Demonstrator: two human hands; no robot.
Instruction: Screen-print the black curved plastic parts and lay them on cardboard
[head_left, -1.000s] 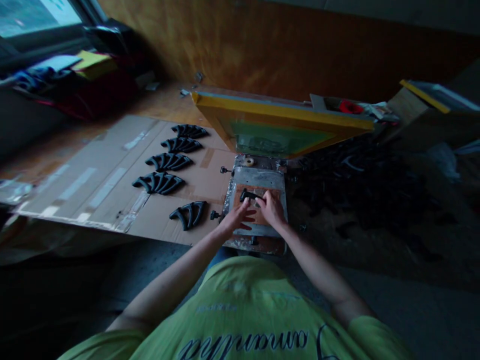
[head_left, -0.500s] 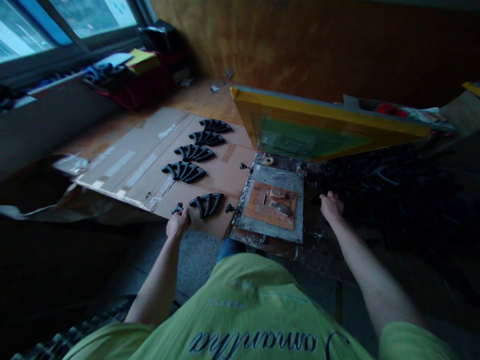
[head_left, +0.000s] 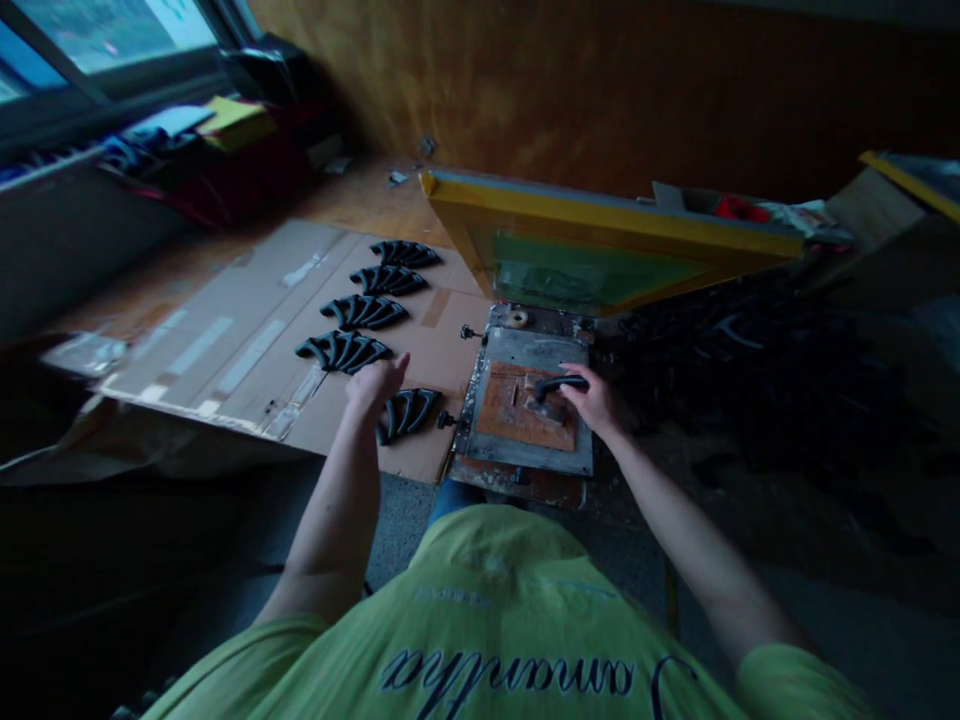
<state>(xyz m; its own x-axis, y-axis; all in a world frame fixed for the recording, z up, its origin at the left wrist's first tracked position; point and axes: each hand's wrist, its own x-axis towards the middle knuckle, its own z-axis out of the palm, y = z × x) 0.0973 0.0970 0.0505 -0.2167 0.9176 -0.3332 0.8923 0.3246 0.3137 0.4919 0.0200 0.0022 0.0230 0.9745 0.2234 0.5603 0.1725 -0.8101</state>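
A black handle (head_left: 559, 382) is held by the right hand (head_left: 598, 402), over a brown board (head_left: 501, 422). Beside the left hand (head_left: 376, 382) (its grip cannot be told), other handles (head_left: 345, 352) are spread on cardboard (head_left: 429, 352). Seating seems under way; careful alignment is probably called for.

Bare cardboard (head_left: 429, 358) between black handles (head_left: 365, 312) and metal plate (head_left: 534, 347) open; knobs (head_left: 445, 420) jut in; tilted yellow frame (head_left: 611, 221) blocks far side.
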